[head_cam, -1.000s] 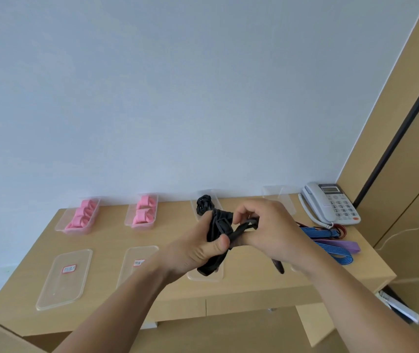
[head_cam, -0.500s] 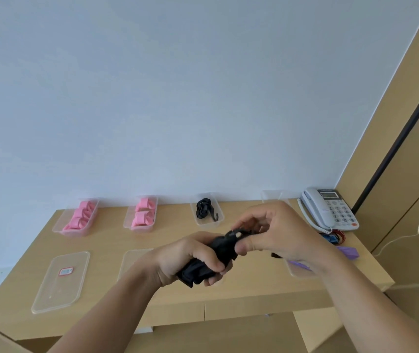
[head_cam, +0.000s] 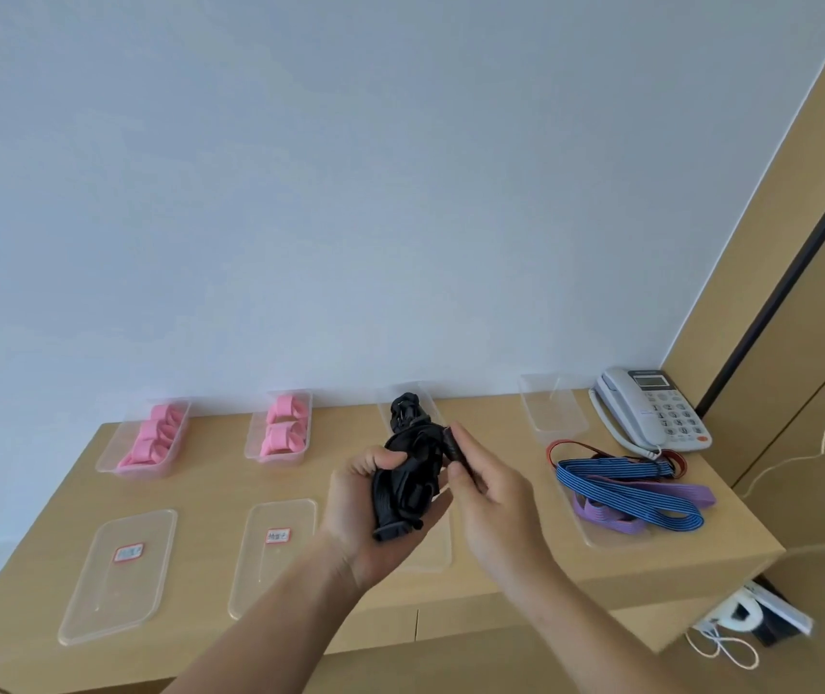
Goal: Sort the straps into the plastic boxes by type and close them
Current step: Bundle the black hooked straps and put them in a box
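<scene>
Both hands meet above the middle of the wooden desk (head_cam: 210,488). The left hand (head_cam: 375,513) curls round a black strap bundle (head_cam: 402,485) and holds it upright in the palm. The right hand (head_cam: 493,508) pinches the strap's free end (head_cam: 453,445) at the top of the bundle. A second ago a loose tail hung below the hands. Now it is wound in and the bundle is compact, so it looks about ready to be boxed.

Four plastic boxes (head_cam: 550,413) line the back edge, and the one just behind the hands already holds a black strap (head_cam: 402,410). The lids (head_cam: 114,578) lie off in the lower left, so nothing is closed. At right a blue strap (head_cam: 610,465) and a purple strap (head_cam: 686,490) lie unsorted, while pink rolls (head_cam: 282,428) sit boxed at left.
</scene>
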